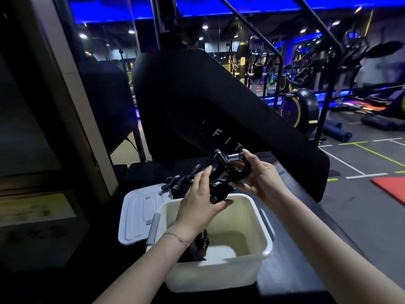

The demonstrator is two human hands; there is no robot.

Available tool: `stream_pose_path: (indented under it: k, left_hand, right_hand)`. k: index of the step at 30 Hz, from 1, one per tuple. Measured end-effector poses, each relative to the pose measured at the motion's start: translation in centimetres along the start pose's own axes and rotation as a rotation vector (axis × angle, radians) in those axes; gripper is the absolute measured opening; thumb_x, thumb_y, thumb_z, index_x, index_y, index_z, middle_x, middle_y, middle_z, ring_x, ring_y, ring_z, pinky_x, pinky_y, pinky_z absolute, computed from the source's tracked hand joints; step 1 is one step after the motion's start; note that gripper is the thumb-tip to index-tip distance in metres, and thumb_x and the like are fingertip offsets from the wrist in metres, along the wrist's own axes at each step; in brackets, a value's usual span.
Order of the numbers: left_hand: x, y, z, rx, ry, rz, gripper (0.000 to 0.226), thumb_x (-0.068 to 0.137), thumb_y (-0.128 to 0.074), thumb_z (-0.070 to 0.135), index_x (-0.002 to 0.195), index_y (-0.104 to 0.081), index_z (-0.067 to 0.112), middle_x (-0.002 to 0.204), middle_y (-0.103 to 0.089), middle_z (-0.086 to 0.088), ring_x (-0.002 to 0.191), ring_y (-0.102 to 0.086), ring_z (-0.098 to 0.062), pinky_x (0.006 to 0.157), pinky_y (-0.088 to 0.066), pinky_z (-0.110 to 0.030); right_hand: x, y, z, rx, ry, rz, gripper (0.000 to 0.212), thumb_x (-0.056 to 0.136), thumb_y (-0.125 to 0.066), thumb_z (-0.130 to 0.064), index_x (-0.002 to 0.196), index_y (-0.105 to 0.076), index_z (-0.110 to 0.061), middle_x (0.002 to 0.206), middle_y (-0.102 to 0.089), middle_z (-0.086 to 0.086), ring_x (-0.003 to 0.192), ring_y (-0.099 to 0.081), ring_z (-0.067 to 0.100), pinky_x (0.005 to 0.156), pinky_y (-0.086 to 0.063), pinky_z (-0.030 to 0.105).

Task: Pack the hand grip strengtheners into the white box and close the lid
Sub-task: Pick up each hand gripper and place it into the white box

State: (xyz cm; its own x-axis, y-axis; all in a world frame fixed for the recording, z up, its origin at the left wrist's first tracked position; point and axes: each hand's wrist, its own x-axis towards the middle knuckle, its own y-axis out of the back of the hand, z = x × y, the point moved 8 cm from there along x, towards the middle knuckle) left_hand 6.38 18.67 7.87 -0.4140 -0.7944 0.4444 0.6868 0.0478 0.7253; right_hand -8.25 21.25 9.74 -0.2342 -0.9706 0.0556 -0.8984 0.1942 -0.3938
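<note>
The white box [258,233] stands open in front of me, with one black grip strengthener [200,244] lying at its bottom left. Its white lid [137,213] lies flat to the left of it. My right hand [260,178] holds a black hand grip strengthener [232,164] with a steel spring, raised above the box's far rim. My left hand [200,198] reaches over the box and grips a second black strengthener [219,189] just below the first. More black strengtheners [177,182] lie in a heap behind the lid.
The box sits on a dark surface that is part of a large black gym machine [197,102] rising behind it. A wall panel [43,128] stands on the left. Exercise bikes [300,110], rolled mats and a red mat [392,187] lie on the floor to the right.
</note>
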Motion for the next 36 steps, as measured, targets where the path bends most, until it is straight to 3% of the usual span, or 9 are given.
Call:
stream_pose_path:
  k: [3, 9, 12, 14, 16, 20, 27, 32, 36]
  left_hand:
    - [-0.8, 0.6, 0.5, 0.223, -0.089, 0.091, 0.086, 0.079, -0.065, 0.052, 0.147, -0.023, 0.021, 0.145, -0.034, 0.006, 0.126, -0.046, -0.015, 0.093, -0.049, -0.031]
    - [-1.1, 3.3, 1.6, 0.309, -0.253, 0.255, 0.068, 0.078, -0.07, 0.029, 0.137, -0.044, 0.01, 0.126, -0.056, -0.007, 0.112, -0.06, -0.022, 0.074, -0.057, -0.033]
    - [-0.7, 5.5, 2.1, 0.014, -0.263, 0.288, 0.045, 0.091, -0.055, 0.031, 0.132, -0.05, 0.012, 0.117, -0.063, -0.003, 0.105, -0.06, -0.016, 0.085, -0.051, -0.028]
    - [-0.2, 6.4, 1.7, -0.244, -0.168, 0.262, 0.033, 0.094, -0.052, 0.032, 0.122, -0.057, 0.015, 0.092, -0.068, 0.002, 0.082, -0.063, -0.006, 0.072, -0.05, -0.023]
    - [0.0, 6.9, 1.2, -0.441, -0.061, 0.242, 0.022, 0.093, -0.053, 0.033, 0.108, -0.062, 0.02, 0.073, -0.066, 0.004, 0.059, -0.058, -0.005, 0.058, -0.048, -0.023]
    - [-0.3, 6.0, -0.1, -0.865, 0.145, 0.167, 0.02, 0.093, -0.053, 0.031, 0.095, -0.065, 0.017, 0.073, -0.065, 0.002, 0.05, -0.051, -0.005, 0.048, -0.046, -0.021]
    - [-1.5, 3.9, -3.1, -1.028, 0.318, 0.078, 0.049, 0.08, -0.057, 0.048, 0.101, -0.066, 0.004, 0.079, -0.06, -0.016, 0.045, -0.046, -0.009, 0.051, -0.039, -0.027]
    - [-2.7, 2.5, -4.6, -0.981, 0.37, 0.006, 0.048, 0.081, -0.055, 0.05, 0.101, -0.068, 0.009, 0.052, -0.047, -0.004, 0.049, -0.045, -0.013, 0.054, -0.04, -0.027]
    - [-2.8, 2.5, -4.3, -0.865, 0.328, -0.079, 0.031, 0.089, -0.051, 0.044, 0.102, -0.066, 0.02, 0.063, -0.058, -0.002, 0.056, -0.054, -0.01, 0.058, -0.049, -0.023]
  right_hand:
    - [-0.7, -0.6, 0.7, 0.085, -0.013, 0.05, 0.03, 0.088, -0.059, -0.032, 0.07, -0.075, -0.014, 0.085, -0.072, 0.008, 0.075, -0.068, 0.027, 0.057, -0.059, 0.036]
    - [-1.4, -2.3, -0.1, 0.06, 0.044, -0.012, 0.036, 0.09, -0.055, -0.036, 0.094, -0.067, -0.003, 0.094, -0.071, 0.013, 0.08, -0.07, 0.023, 0.067, -0.059, 0.031]
    - [-1.8, -3.6, -1.8, -0.123, 0.182, -0.092, 0.037, 0.087, -0.055, -0.04, 0.106, -0.069, -0.011, 0.108, -0.072, 0.004, 0.102, -0.067, 0.016, 0.086, -0.053, 0.032]
    - [-2.2, -4.0, -3.1, -0.282, 0.373, -0.082, 0.034, 0.083, -0.061, -0.034, 0.112, -0.067, -0.018, 0.108, -0.071, -0.003, 0.104, -0.064, 0.008, 0.087, -0.049, 0.027]
    - [-2.7, -4.5, -3.8, -0.565, 0.614, -0.09, 0.055, 0.075, -0.07, -0.039, 0.125, -0.057, -0.019, 0.124, -0.062, 0.0, 0.117, -0.055, 0.007, 0.099, -0.044, 0.029]
    - [-3.9, -5.6, -2.3, -1.282, 0.94, -0.091, 0.09, 0.07, -0.065, -0.056, 0.143, -0.034, -0.014, 0.15, -0.033, 0.005, 0.14, -0.028, 0.016, 0.114, -0.026, 0.029]
    - [-4.8, -6.1, -0.8, -1.495, 1.008, -0.128, 0.105, 0.064, -0.066, -0.066, 0.141, -0.034, -0.003, 0.148, -0.036, 0.012, 0.136, -0.033, 0.023, 0.107, -0.038, 0.045]
    - [-5.2, -6.0, 0.8, -1.505, 0.934, -0.136, 0.101, 0.059, -0.069, -0.062, 0.137, -0.039, -0.005, 0.137, -0.046, 0.011, 0.125, -0.042, 0.021, 0.106, -0.03, 0.021]
    - [-5.0, -5.7, 1.8, -1.442, 0.868, -0.15, 0.102, 0.055, -0.075, -0.054, 0.138, -0.032, -0.012, 0.138, -0.043, 0.008, 0.126, -0.041, 0.019, 0.108, -0.023, 0.015]
